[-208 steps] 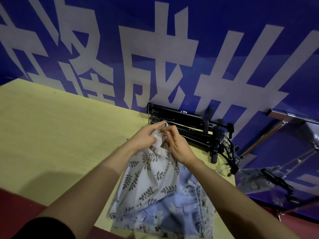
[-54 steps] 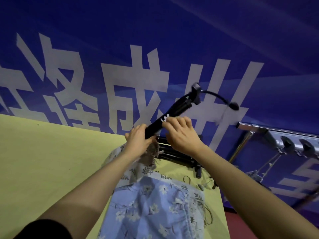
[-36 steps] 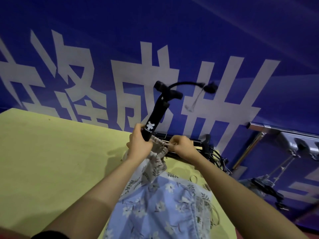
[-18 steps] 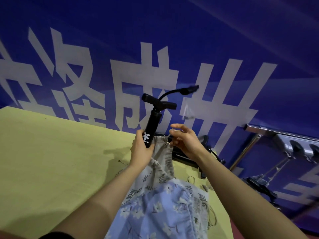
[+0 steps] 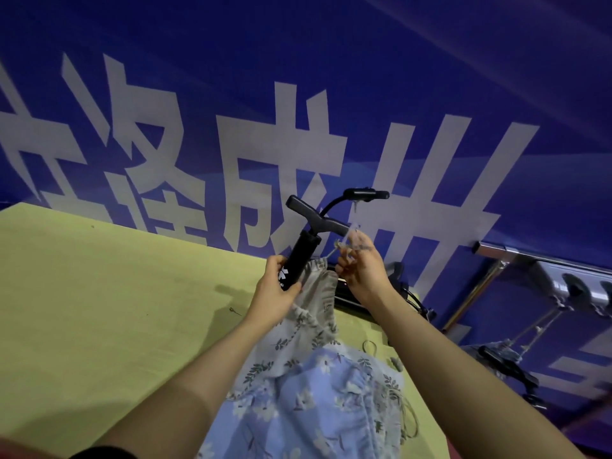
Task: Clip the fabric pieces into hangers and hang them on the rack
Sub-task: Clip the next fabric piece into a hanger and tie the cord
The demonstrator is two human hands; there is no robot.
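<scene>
Head view: left hand point(image 5: 276, 294) fingers wrap the black pump-like cylinder point(image 5: 299, 260), its lower end inside the leaf-print fabric bag point(image 5: 313, 303). Right hand point(image 5: 362, 270) fingers pinch the bag's drawstring point(image 5: 332, 251). Blue floral fabric point(image 5: 318, 409) lies on the yellow table point(image 5: 99, 293); rack point(image 5: 543, 263) at right.

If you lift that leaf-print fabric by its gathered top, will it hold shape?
Probably not: the leaf-print fabric already sags in folds below the left hand, so it looks floppy. Likely light too, since it hangs from one gathered edge.

One head-worn view looks forward and down, close over the table point(image 5: 99, 309) edge
</scene>
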